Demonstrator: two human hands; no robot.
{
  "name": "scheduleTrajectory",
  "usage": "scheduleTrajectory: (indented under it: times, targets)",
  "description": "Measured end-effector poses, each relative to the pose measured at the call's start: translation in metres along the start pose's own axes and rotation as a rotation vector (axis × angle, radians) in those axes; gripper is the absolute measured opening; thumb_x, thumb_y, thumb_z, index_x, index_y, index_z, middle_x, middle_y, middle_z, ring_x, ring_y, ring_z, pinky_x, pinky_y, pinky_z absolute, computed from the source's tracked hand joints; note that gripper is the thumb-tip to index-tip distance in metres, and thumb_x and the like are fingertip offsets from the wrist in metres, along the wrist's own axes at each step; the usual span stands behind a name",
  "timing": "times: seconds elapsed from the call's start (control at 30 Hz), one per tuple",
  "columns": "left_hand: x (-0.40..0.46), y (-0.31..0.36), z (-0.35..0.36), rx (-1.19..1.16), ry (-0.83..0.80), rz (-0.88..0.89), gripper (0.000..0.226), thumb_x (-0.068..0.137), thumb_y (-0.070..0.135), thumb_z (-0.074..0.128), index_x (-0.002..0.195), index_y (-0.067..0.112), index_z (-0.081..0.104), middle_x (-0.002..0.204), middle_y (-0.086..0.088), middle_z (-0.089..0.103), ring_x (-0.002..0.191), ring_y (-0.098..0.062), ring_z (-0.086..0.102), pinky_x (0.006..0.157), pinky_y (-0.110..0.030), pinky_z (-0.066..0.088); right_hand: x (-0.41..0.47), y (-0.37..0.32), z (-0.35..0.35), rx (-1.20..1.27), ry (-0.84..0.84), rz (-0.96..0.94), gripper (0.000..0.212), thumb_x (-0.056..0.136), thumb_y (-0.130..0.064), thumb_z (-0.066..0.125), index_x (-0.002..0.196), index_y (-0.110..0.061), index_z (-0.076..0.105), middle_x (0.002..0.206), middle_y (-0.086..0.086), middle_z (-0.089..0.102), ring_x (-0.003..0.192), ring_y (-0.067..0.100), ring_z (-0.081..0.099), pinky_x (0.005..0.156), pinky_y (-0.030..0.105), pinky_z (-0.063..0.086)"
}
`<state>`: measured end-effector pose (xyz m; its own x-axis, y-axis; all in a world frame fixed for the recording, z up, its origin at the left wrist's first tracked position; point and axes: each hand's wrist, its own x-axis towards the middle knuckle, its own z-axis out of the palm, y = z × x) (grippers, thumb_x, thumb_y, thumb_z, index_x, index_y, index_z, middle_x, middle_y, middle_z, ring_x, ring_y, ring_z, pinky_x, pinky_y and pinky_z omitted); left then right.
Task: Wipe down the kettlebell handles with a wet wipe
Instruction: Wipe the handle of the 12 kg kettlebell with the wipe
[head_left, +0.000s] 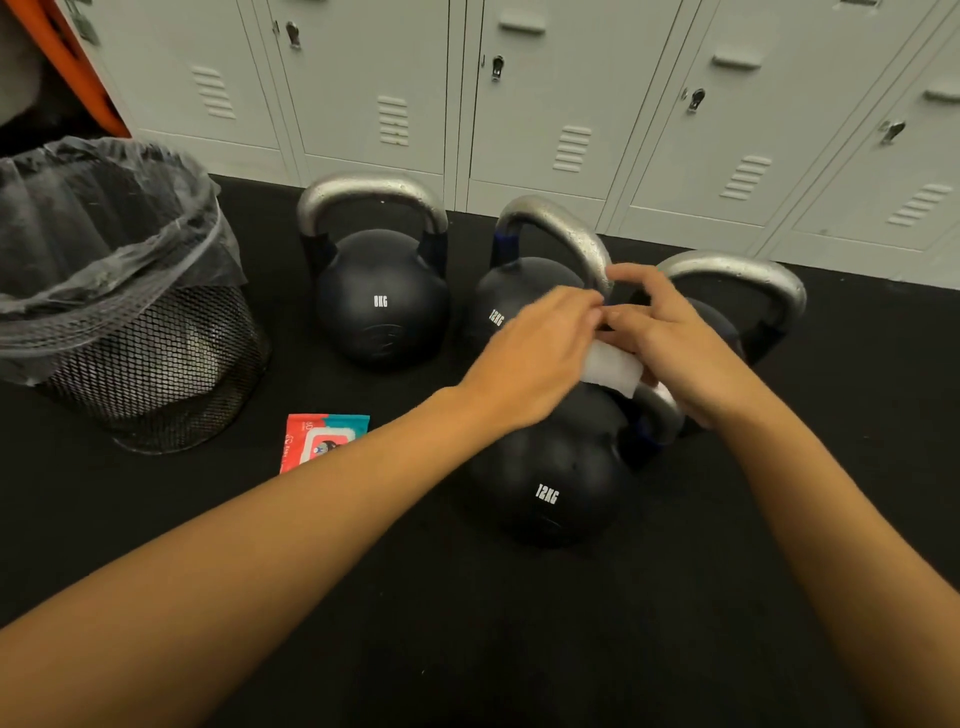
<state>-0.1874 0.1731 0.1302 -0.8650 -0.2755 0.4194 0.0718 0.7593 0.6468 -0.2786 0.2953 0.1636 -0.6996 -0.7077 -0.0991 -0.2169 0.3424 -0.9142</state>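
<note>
Black rubber floor (467, 649) carries four kettlebells, each with a bare silver handle: an 8KG kettlebell (382, 301) at upper centre; a 12KG kettlebell (548, 483) nearest the camera at lower centre; a second 12KG kettlebell (511, 299) behind it; a fourth kettlebell (748, 306) at the right, its marking hidden. Both hands meet at the middle of the frame above the near 12KG kettlebell; the left hand (540, 353) and the right hand (680, 353) each pinch the one white wet wipe (613, 371) between curled fingers, the wipe held just over that kettlebell's handle (662, 402); whether it touches the metal cannot be told. One red and teal wipe packet (322, 441) lies flat on the floor at lower left of centre; one black mesh bin (150, 374) with a grey liner stands at the left; pale grey lockers (571, 104) line the top of the frame.
</note>
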Motion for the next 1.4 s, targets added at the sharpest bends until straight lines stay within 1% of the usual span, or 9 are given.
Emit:
scheduleTrajectory:
  times: [0.07, 0.23, 0.37, 0.53, 0.7, 0.77, 1.07, 1.27, 1.4]
  targets:
    - [0.004, 0.008, 0.013, 0.141, -0.109, 0.058, 0.033, 0.103, 0.029, 0.036, 0.124, 0.013, 0.056, 0.122, -0.005, 0.059, 0.106, -0.024, 0.059, 0.087, -0.044, 0.048, -0.005, 0.004, -0.001, 0.058, 0.18, 0.01, 0.035, 0.097, -0.011, 0.049, 0.125, -0.03, 0.049, 0.08, -0.012, 0.07, 0.071, 0.0, 0.065, 0.051, 0.016, 0.045]
    - [0.002, 0.009, 0.031, 0.489, -0.064, 0.326, 0.03, 0.101, 0.025, 0.039, 0.094, 0.009, 0.063, 0.084, -0.009, 0.065, 0.07, -0.024, 0.059, 0.065, -0.037, 0.043, -0.015, 0.024, -0.001, 0.104, 0.4, 0.113, 0.018, 0.103, -0.025, 0.042, 0.115, -0.029, 0.054, 0.094, -0.001, 0.071, 0.092, 0.009, 0.065, 0.074, 0.026, 0.048]
    - [0.022, 0.014, 0.014, 0.375, -0.36, 0.002, 0.031, 0.103, 0.03, 0.029, 0.086, 0.018, 0.051, 0.091, -0.008, 0.059, 0.085, -0.025, 0.052, 0.073, -0.036, 0.033, -0.018, 0.032, 0.004, -0.063, 0.317, 0.149, 0.048, 0.104, -0.051, 0.027, 0.112, -0.025, 0.067, 0.105, -0.004, 0.067, 0.107, 0.011, 0.058, 0.1, 0.037, 0.042]
    - [0.035, -0.02, -0.009, 0.024, -0.575, -0.267, 0.038, 0.097, 0.034, 0.033, 0.066, 0.016, 0.044, 0.076, -0.005, 0.05, 0.072, -0.02, 0.045, 0.071, -0.038, 0.033, -0.018, 0.025, 0.008, -0.175, 0.239, 0.184, 0.047, 0.103, -0.051, 0.031, 0.088, -0.032, 0.071, 0.09, -0.008, 0.065, 0.087, 0.007, 0.057, 0.081, 0.03, 0.043]
    - [0.031, -0.046, -0.017, -0.317, -0.597, -0.518, 0.045, 0.094, 0.033, 0.033, 0.09, 0.003, 0.066, 0.081, -0.018, 0.061, 0.073, -0.023, 0.051, 0.07, -0.035, 0.039, -0.02, 0.028, 0.011, -0.254, 0.237, 0.158, 0.049, 0.1, -0.049, 0.041, 0.09, -0.011, 0.071, 0.085, 0.012, 0.066, 0.079, 0.022, 0.057, 0.075, 0.036, 0.041]
    - [0.028, -0.051, -0.016, -0.444, -0.616, -0.569, 0.042, 0.096, 0.027, 0.032, 0.082, 0.006, 0.067, 0.076, -0.015, 0.063, 0.073, -0.026, 0.05, 0.062, -0.033, 0.037, -0.02, 0.028, 0.012, -0.262, 0.256, 0.15, 0.051, 0.101, -0.047, 0.041, 0.09, -0.006, 0.069, 0.086, 0.016, 0.065, 0.078, 0.023, 0.057, 0.072, 0.036, 0.04]
    - [-0.004, -0.073, 0.002, -0.952, -0.304, -0.815, 0.037, 0.096, 0.018, 0.034, 0.088, 0.002, 0.067, 0.074, -0.011, 0.069, 0.073, -0.018, 0.064, 0.08, -0.034, 0.043, -0.021, 0.033, 0.015, -0.316, 0.304, 0.112, 0.056, 0.1, -0.048, 0.04, 0.082, 0.002, 0.059, 0.08, 0.018, 0.063, 0.068, 0.02, 0.051, 0.066, 0.034, 0.038]
    - [-0.019, -0.063, 0.021, -0.867, -0.07, -0.939, 0.043, 0.101, 0.024, 0.026, 0.097, 0.005, 0.064, 0.074, -0.005, 0.07, 0.075, -0.013, 0.063, 0.04, -0.018, 0.032, -0.024, 0.034, 0.016, -0.349, 0.317, 0.069, 0.054, 0.102, -0.046, 0.038, 0.087, 0.001, 0.063, 0.084, 0.019, 0.063, 0.068, 0.019, 0.052, 0.065, 0.029, 0.039]
    - [-0.008, -0.048, 0.013, -0.929, 0.028, -0.948, 0.033, 0.099, 0.029, 0.039, 0.092, 0.014, 0.068, 0.076, -0.003, 0.068, 0.077, -0.014, 0.06, 0.055, -0.02, 0.041, -0.023, 0.034, 0.016, -0.341, 0.331, 0.057, 0.055, 0.102, -0.045, 0.039, 0.089, 0.001, 0.064, 0.085, 0.021, 0.064, 0.075, 0.025, 0.057, 0.065, 0.027, 0.039]
